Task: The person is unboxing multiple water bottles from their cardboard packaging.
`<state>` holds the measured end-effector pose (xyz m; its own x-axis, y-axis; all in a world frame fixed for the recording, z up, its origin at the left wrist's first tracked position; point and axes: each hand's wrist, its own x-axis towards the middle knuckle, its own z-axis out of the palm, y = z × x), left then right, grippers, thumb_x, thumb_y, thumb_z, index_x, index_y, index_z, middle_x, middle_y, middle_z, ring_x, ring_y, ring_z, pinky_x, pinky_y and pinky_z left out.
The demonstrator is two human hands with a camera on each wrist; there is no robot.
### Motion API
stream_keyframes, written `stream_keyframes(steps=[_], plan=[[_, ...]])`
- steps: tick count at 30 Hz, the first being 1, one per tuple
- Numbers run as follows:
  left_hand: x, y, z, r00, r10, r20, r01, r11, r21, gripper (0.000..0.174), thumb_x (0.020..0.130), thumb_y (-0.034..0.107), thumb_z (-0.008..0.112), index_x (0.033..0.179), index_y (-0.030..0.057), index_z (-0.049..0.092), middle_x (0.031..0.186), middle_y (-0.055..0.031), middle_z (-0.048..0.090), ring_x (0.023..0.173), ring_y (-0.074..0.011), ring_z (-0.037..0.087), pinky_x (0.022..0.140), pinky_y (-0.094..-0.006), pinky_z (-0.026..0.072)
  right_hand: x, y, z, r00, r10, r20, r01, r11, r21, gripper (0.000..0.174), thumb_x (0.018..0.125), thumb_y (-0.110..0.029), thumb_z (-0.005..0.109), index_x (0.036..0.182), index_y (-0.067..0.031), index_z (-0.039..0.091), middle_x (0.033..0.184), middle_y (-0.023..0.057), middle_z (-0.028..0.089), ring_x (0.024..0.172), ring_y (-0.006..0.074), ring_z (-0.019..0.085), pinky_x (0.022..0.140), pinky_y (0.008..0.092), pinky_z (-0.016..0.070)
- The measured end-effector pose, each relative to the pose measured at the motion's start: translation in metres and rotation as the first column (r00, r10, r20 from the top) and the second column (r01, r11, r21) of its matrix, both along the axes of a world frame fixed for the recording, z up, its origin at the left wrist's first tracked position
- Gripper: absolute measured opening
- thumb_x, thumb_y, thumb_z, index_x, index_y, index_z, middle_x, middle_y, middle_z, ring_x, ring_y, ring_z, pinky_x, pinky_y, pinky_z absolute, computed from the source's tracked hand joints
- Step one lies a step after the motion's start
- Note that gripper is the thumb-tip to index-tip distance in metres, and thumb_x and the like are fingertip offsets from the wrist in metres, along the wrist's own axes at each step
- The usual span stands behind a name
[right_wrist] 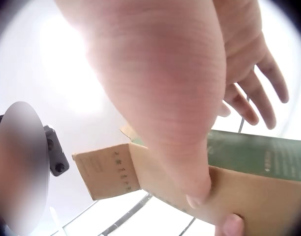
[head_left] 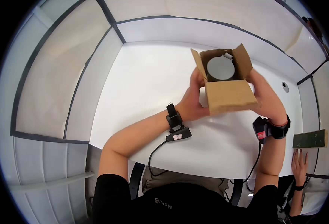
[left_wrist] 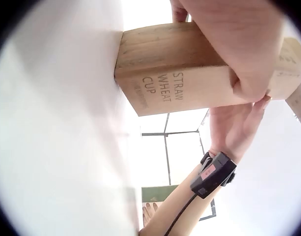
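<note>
A brown cardboard box [head_left: 231, 95] stands raised over the white table, its top flaps folded out. Inside it sits a cup [head_left: 220, 68] with a round grey lid and a small tab; the lower part is hidden. The side facing the left wrist camera reads "STRAW WHEAT CUP". My left hand [head_left: 191, 102] grips the box's left side, thumb toward me. On the other side, my right hand [head_left: 263, 93] has its thumb against the box. In the right wrist view, this hand's fingers [right_wrist: 251, 88] are straight and spread beside the box's green side [right_wrist: 261, 152].
A low white partition [head_left: 209, 31] runs along the back of the table [head_left: 145, 82], with a cable hole [head_left: 285, 87] at the right. Another person's hand [head_left: 300, 164] is by a green box [head_left: 310, 139] at the right edge. Cables trail from both wrist cameras.
</note>
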<state>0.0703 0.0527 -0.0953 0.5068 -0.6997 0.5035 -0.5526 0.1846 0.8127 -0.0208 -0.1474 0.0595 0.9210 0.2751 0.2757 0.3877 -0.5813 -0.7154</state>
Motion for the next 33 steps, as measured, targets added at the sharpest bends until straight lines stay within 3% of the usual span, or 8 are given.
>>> stream_keyframes(steps=[5,11,12,14,20,24,27,33], plan=[[-0.011,0.003,0.015,0.999,0.024,-0.039,-0.023,1.0,0.011,0.117,0.076,0.017,0.086,0.157,0.0086,0.003,0.149,-0.0194,0.04,0.136,-0.0336,0.045,0.114,-0.0472,0.0359,-0.015,-0.005,0.025,0.979,-0.046,0.2,0.026,0.994,0.102,0.092,0.076,-0.014,0.081,0.154,-0.009,0.033,0.139,0.0131,0.055,0.122,0.0268,0.058,0.108,0.0404,0.0436],[-0.026,0.009,0.044,0.995,0.101,0.024,-0.102,0.994,0.05,0.116,0.081,0.024,0.084,0.158,0.0018,0.0,0.154,-0.0224,0.034,0.141,-0.0361,0.039,0.117,-0.047,0.0314,-0.02,-0.005,0.028,0.956,-0.053,0.287,0.055,0.998,-0.001,0.058,0.088,-0.013,0.073,0.141,-0.0028,0.051,0.13,0.0137,0.062,0.116,0.0246,0.06,0.104,0.0364,0.0437],[-0.025,0.01,0.047,0.994,0.092,0.065,-0.094,0.995,0.021,0.116,0.081,0.025,0.083,0.158,0.0012,0.0,0.155,-0.0227,0.034,0.141,-0.036,0.039,0.117,-0.047,0.0313,-0.025,-0.002,0.03,0.975,-0.077,0.208,0.071,0.997,0.038,0.038,0.094,-0.011,0.067,0.129,0.0006,0.058,0.122,0.0145,0.065,0.109,0.0259,0.062,0.1,0.0358,0.0454],[-0.02,0.011,0.054,0.986,0.084,0.142,-0.079,0.996,-0.043,0.116,0.083,0.026,0.082,0.158,0.0,-0.001,0.156,-0.0232,0.032,0.142,-0.0358,0.039,0.117,-0.0469,0.0311,-0.026,-0.005,0.031,0.978,-0.053,0.2,0.056,0.998,-0.01,0.036,0.093,-0.01,0.067,0.126,0.0012,0.058,0.119,0.0146,0.066,0.105,0.0283,0.062,0.097,0.036,0.0465],[-0.018,0.006,0.086,0.956,0.158,0.247,-0.151,0.987,-0.046,0.093,0.083,0.027,0.079,0.156,0.0026,0.025,0.153,-0.0225,0.033,0.137,-0.0376,0.041,0.113,-0.046,0.0364,-0.025,-0.016,0.027,0.969,0.022,0.246,0.009,0.992,-0.123,0.06,0.089,-0.001,0.065,0.146,-0.0029,0.047,0.151,0.0179,0.045,0.128,0.0366,0.054,0.106,0.0391,0.0457],[-0.017,-0.003,0.109,0.913,0.218,0.346,-0.153,0.967,-0.204,0.076,0.084,0.026,0.075,0.149,0.0076,0.039,0.15,-0.0199,0.036,0.133,-0.0371,0.045,0.108,-0.0472,0.0416,-0.031,-0.015,0.029,0.968,0.009,0.25,0.009,0.997,-0.073,0.06,0.088,0.001,0.064,0.146,-0.0037,0.048,0.15,0.0168,0.047,0.126,0.0364,0.055,0.104,0.0394,0.0475],[-0.01,-0.007,0.123,0.858,0.162,0.487,-0.11,0.985,-0.133,0.066,0.082,0.023,0.074,0.142,0.0081,0.049,0.15,-0.0181,0.037,0.13,-0.0373,0.048,0.107,-0.0465,0.0426,-0.032,-0.017,0.028,0.971,0.021,0.237,-0.01,0.999,-0.047,0.061,0.088,-0.001,0.066,0.146,-0.0037,0.048,0.15,0.0165,0.046,0.126,0.0362,0.055,0.104,0.0399,0.0474],[-0.009,-0.018,0.124,0.918,0.127,0.376,-0.051,0.977,-0.205,0.049,0.083,0.021,0.074,0.127,0.0066,0.058,0.138,-0.0166,0.05,0.123,-0.0338,0.054,0.102,-0.0438,0.0462,-0.033,-0.018,0.036,0.984,0.001,0.178,0.007,0.999,-0.048,0.043,0.094,-0.012,0.065,0.135,-0.0012,0.057,0.139,0.016,0.057,0.121,0.0347,0.057,0.104,0.0378,0.0436]])
